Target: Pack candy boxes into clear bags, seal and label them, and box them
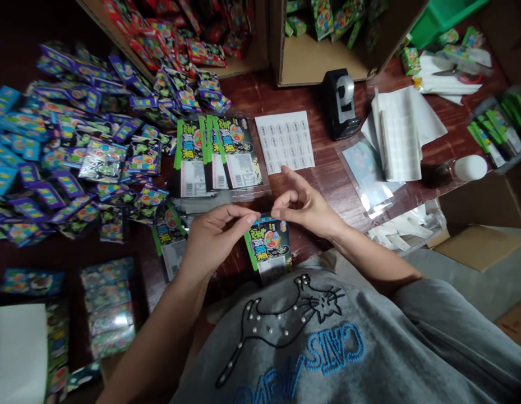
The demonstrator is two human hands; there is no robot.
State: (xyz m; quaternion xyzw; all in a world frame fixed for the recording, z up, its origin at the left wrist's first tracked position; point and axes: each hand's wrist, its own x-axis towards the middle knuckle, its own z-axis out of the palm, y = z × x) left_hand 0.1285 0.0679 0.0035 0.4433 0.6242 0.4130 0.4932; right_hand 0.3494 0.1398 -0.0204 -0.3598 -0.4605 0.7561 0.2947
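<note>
Here, left hand (212,230) and right hand (307,206), pinched nearly closed, hold far edge of black packet (268,242); sticker sheet (285,140) just beyond, tape holder (335,106) farther right.

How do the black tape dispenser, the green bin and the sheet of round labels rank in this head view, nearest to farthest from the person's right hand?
From the right hand:
1. Sheet of round labels, just past the index finger.
2. Black tape dispenser, farther, to the right.
3. Green bin, top right.
</note>
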